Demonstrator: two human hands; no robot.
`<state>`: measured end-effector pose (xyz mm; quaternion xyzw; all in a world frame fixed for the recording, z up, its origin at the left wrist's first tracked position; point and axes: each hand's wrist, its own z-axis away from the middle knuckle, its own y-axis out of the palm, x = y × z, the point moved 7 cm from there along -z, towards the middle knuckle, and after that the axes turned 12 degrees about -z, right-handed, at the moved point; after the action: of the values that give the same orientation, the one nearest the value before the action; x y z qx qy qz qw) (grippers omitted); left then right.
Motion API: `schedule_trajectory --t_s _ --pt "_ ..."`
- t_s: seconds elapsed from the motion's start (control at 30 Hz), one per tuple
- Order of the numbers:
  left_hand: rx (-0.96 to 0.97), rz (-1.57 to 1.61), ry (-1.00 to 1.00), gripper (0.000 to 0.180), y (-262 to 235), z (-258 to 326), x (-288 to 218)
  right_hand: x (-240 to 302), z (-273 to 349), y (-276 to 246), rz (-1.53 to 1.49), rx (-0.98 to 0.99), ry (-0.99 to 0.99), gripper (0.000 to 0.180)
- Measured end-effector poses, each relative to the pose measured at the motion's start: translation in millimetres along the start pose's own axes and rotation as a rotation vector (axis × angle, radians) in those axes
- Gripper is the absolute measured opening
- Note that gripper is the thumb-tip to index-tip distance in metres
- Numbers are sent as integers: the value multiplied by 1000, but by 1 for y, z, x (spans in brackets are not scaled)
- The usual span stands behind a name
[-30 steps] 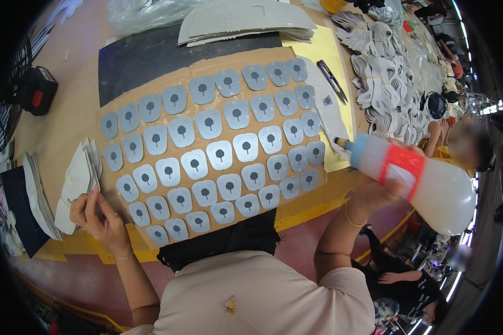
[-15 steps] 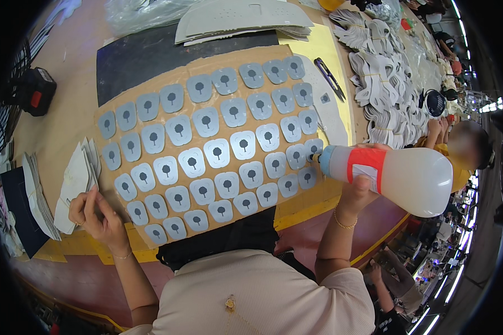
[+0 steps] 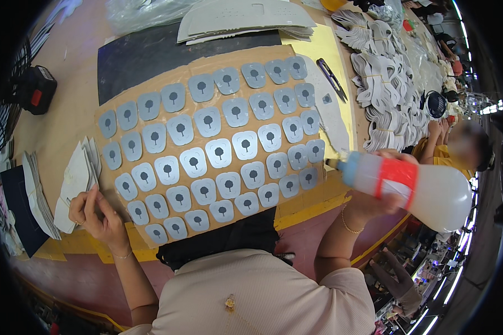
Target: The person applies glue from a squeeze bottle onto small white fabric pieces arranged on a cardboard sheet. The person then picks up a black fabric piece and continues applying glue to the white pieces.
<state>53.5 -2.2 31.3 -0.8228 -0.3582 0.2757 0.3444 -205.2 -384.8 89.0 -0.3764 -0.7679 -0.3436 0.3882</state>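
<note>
A brown cardboard sheet [image 3: 107,106] lies on the table, covered with several rows of small grey patches [image 3: 218,152], each with a dark tree-shaped mark. My right hand [image 3: 374,201] grips a translucent squeeze bottle [image 3: 425,187] with a red band, held sideways, its blue nozzle pointing left at the patches on the sheet's right edge. My left hand [image 3: 95,212] rests on the table by the sheet's lower left corner, fingers bent, next to a stack of white cut pieces [image 3: 75,181].
A black sheet [image 3: 134,53] and grey boards [image 3: 240,17] lie behind the cardboard. Black snips [image 3: 332,78] rest on yellow paper. Piles of white cut pieces [image 3: 385,84] fill the right side, where another person [image 3: 458,148] sits. A black and red device [image 3: 36,89] stands left.
My right hand has swung the bottle down from a raised tilt to nearly level, with its nozzle closer to the patches at the sheet's right edge. My left hand has stayed in place.
</note>
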Motion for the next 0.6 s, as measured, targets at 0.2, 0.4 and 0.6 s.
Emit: schedule_trajectory --t_s 0.2,0.4,0.6 --pt "-3 -4 -7 25 1 1 0 35 -17 -4 -540 39 22 73" --pt "-10 -4 -5 26 0 1 0 3 9 9 207 45 -66 71" --pt "-13 -15 -2 26 0 0 -1 -8 15 31 333 295 -90 70"
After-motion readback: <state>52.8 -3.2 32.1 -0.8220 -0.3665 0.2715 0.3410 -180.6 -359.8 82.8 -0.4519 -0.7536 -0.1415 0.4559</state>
